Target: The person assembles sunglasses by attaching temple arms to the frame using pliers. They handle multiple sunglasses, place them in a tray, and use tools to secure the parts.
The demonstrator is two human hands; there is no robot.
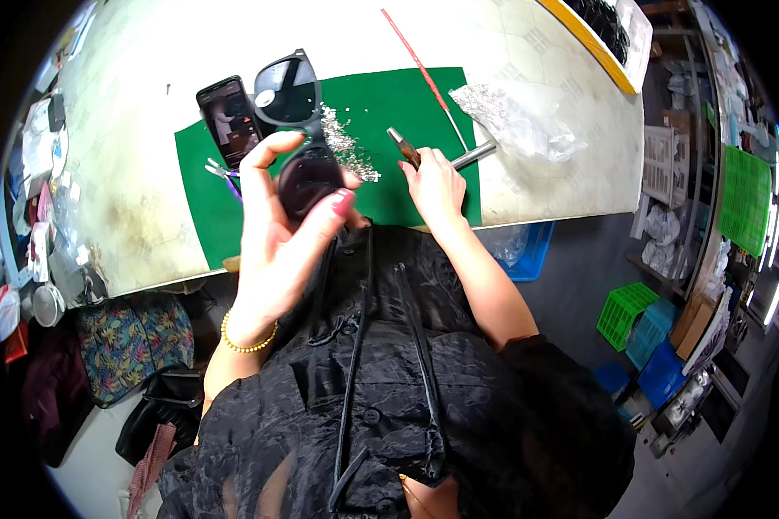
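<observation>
Left hand (273,238) has the sunglasses (290,93) pinched by one lens (305,183), probably to steady them, while the right hand (439,186), off to its right, grips a brown tool (404,149) over the green mat (389,99).

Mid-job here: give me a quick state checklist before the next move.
1. Sunglasses secured in left hand: ok, thumb and fingers around the lower lens.
2. Right hand gripping the brown-handled tool: cannot tell; fingers are at it.
3. Silvery pieces on the green mat: ok, in a loose pile.
4. Purple-handled tool fully visible: not ok, partly hidden behind the left hand.
5. Clear bag open or sealed: cannot tell.
</observation>
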